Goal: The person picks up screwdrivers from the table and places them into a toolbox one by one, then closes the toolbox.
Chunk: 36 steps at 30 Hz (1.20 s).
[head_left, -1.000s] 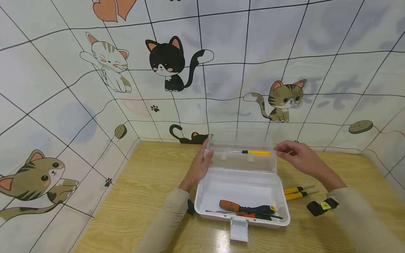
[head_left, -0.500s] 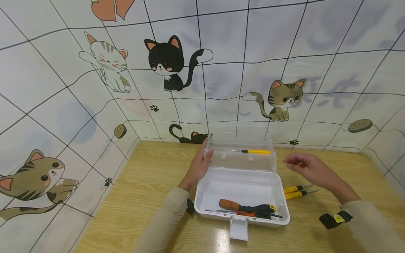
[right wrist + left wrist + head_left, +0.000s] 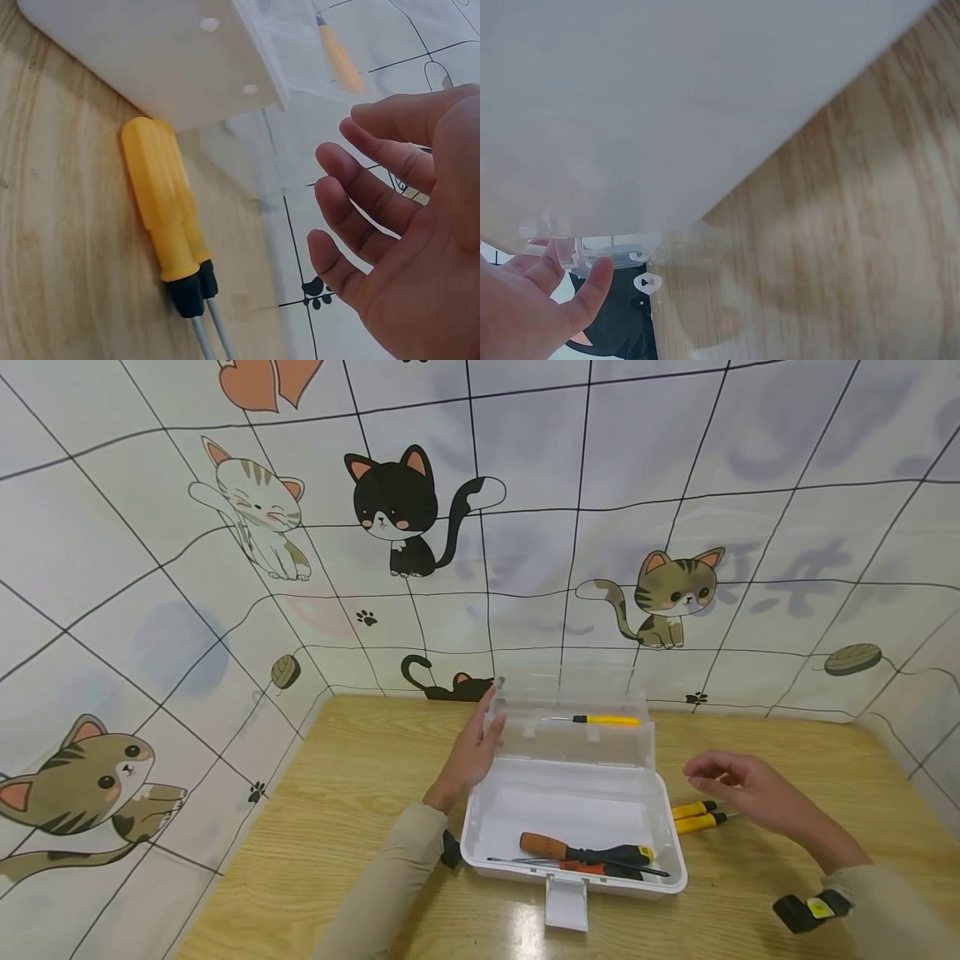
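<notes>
My left hand [image 3: 472, 760] holds the left edge of a raised clear lid [image 3: 570, 752], thumb in front and fingers behind. The lid belongs to a white toolbox [image 3: 555, 814], which stands open. A yellow-handled screwdriver [image 3: 611, 721] lies in the lid's tray. Inside the box are a brown-handled screwdriver [image 3: 542, 845], a black-and-yellow handle [image 3: 630, 857] and a red-and-black handle [image 3: 588, 868], overlapping along the front wall. My right hand [image 3: 742, 783] hovers right of the box, fingers loosely bent and holding nothing. Near it, two yellow-handled screwdrivers [image 3: 161, 199] lie side by side on the table.
The white latch [image 3: 566, 906] hangs down at the toolbox's front. All of this stands on a wood-grain table [image 3: 360, 777]. A wall covering [image 3: 525, 552] printed with cats rises behind the table.
My right hand has moved away from the lid's right side, rightward and toward me, above the two yellow screwdrivers. My left hand and the toolbox have stayed in place.
</notes>
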{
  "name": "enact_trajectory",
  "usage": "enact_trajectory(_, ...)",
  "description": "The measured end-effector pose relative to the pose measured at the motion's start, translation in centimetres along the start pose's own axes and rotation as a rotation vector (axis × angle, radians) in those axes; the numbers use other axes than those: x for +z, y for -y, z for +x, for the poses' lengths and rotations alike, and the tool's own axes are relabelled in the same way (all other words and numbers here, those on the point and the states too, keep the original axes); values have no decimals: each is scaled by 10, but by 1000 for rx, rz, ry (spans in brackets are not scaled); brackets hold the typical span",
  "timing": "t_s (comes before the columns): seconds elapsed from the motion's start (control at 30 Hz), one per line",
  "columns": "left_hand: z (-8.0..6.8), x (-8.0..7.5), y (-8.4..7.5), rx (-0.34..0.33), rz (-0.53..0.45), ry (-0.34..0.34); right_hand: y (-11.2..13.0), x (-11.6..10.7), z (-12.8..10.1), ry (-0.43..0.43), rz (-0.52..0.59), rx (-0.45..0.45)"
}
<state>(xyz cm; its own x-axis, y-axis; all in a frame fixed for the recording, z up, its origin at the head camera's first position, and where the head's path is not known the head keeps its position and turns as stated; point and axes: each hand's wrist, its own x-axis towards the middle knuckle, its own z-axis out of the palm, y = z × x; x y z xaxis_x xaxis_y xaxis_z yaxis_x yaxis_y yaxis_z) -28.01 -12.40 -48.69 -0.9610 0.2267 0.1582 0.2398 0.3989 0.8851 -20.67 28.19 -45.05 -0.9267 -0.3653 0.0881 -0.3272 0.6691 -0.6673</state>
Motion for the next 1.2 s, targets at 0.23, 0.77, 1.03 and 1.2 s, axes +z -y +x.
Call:
enact_trajectory(0.23,0,1,1,0,-18,8,-6,6,-9,5,-2,-6)
enact_trajectory(0.77,1,2,3,-7,-15,1,-19,14,-20,3,9,11)
enact_trajectory(1.03,1,2,3,-8,-10,1,-29,16,-22,11,13,38)
enact_trajectory(1.2,1,3,3,-8,-10,-3,-31,16,-22,29,6,60)
